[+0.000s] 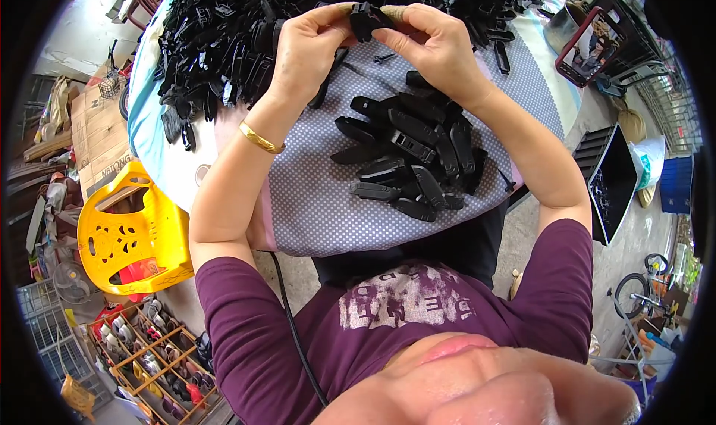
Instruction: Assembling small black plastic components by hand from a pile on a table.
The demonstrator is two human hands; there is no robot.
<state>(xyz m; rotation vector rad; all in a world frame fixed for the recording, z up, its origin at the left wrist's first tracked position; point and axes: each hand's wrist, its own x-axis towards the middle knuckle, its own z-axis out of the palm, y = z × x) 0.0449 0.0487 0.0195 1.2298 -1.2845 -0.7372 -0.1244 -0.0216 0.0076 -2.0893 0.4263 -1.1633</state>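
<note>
Both hands meet over the far side of the cloth-covered table (313, 194). My left hand (307, 55) pinches a small black plastic piece (365, 22) from its left side. My right hand (441, 50) grips the same piece from the right, thumb against its lower edge. Its exact kind cannot be made out. Both hands have their fingers closed, and some fingertips are hidden behind the piece. Between my forearms lies a small heap of long, rounded black plastic pieces (414, 130). Beyond my hands spreads a much larger pile of black plastic parts (224, 48).
A yellow plastic chair (168, 238) stands left of the table. At the lower left is a wooden rack (153, 365) of shoes. On the right are a dark crate (608, 41), a black bin (615, 182) and a blue basket (676, 185). A black cable (289, 313) hangs near my left side.
</note>
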